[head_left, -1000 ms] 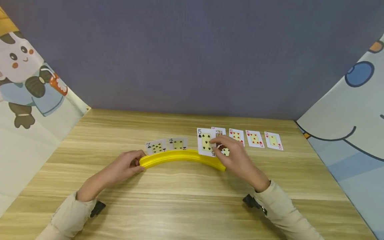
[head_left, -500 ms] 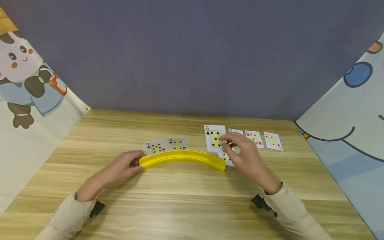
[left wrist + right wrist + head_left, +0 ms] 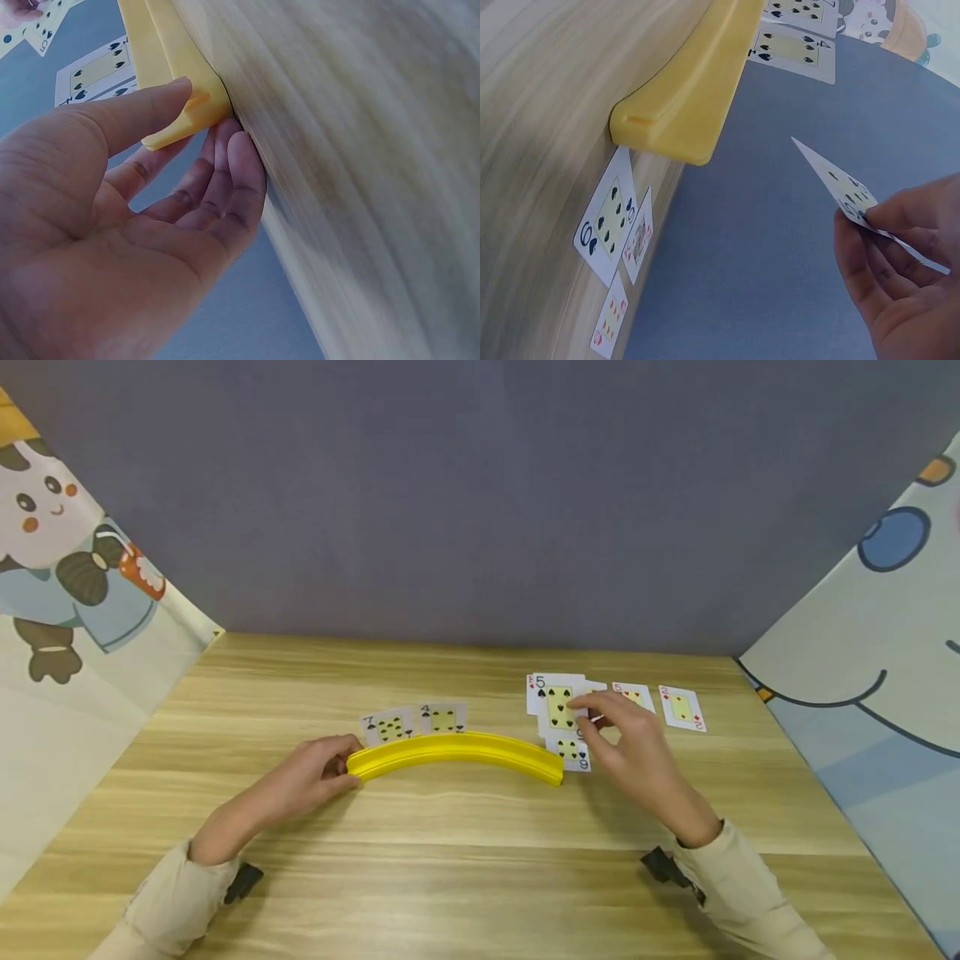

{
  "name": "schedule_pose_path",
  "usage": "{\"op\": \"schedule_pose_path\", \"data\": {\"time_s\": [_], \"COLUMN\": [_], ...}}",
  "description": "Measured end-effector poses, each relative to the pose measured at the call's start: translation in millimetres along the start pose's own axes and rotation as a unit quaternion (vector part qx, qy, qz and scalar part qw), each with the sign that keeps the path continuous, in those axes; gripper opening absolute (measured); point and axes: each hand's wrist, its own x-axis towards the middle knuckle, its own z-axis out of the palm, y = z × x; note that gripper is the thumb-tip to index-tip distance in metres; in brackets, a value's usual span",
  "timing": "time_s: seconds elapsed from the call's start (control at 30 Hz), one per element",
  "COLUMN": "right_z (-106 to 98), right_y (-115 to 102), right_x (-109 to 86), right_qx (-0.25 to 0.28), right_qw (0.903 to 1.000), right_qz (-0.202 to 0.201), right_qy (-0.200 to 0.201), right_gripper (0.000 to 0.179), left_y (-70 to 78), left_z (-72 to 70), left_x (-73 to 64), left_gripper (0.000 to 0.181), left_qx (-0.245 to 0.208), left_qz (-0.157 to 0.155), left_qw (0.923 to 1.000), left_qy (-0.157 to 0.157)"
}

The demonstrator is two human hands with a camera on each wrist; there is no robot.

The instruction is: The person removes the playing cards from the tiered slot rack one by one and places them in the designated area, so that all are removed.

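Observation:
My left hand pinches the left end of a curved yellow card holder, its thumb on the near face in the left wrist view. Upright in the holder stand a seven of spades and a four of spades. Between thumb and fingers, my right hand holds a five of spades, raised off the table in the right wrist view. Just past the holder's right end, a six of spades lies on the table beside a red face card.
Farther right in the row lie a red six, a five of hearts and a two of diamonds. A grey-blue panel rises behind the wooden table. Cartoon-printed panels flank both sides.
My right hand has carried the five of spades rightward, from over the holder's right part to over the face card and six of spades. The left hand stays on the holder.

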Motion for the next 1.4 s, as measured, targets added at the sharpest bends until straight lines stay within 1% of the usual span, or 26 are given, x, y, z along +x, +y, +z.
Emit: {"op": "schedule_pose_path", "data": {"time_s": [0.1,0.3,0.47,0.6,0.7,0.8,0.93,1.03,1.23,1.4], "right_z": [-2.3,-13.0,-22.2,-28.9,-33.5,-37.4,-41.3,-43.9,-46.4,-43.9], "right_y": [4.1,15.7,27.3,35.3,39.7,43.1,46.4,48.1,52.2,60.7], "right_x": [0.0,0.6,1.9,1.9,0.6,-1.4,-2.9,-2.8,-2.9,-4.5], "right_qx": [-0.011,-0.047,-0.071,-0.070,-0.063,-0.067,-0.078,-0.076,-0.071,-0.067], "right_qw": [0.9999,0.9980,0.9960,0.9961,0.9961,0.9934,0.9854,0.9790,0.9668,0.9632], "right_qz": [0.008,0.037,0.050,0.054,0.061,0.081,0.117,0.142,0.180,0.182], "right_qy": [0.008,0.020,0.018,0.010,-0.011,-0.045,-0.096,-0.125,-0.167,-0.186], "right_gripper": [0.027,0.024,0.023,0.023,0.020,0.017,0.013,0.013,0.014,0.016], "left_y": [0.2,-0.4,-1.9,-2.3,-2.7,-3.3,-3.8,-3.8,-3.0,-2.1], "left_z": [-0.1,-0.1,1.1,0.9,0.9,1.2,1.1,1.1,1.3,1.1], "left_x": [0.4,0.0,1.1,1.0,0.9,1.1,1.0,0.7,0.3,0.2], "left_gripper": [0.017,0.018,0.017,0.017,0.017,0.017,0.017,0.017,0.017,0.017], "left_qx": [-0.009,-0.007,-0.003,-0.003,-0.001,0.001,0.002,0.003,0.009,0.011], "left_qz": [0.001,0.004,0.000,0.001,0.000,-0.002,-0.003,-0.004,-0.008,-0.007], "left_qw": [0.9999,1.0000,1.0000,1.0000,1.0000,1.0000,1.0000,1.0000,0.9999,0.9999], "left_qy": [-0.004,-0.002,0.005,0.007,0.007,0.006,0.006,0.006,0.006,0.007]}}
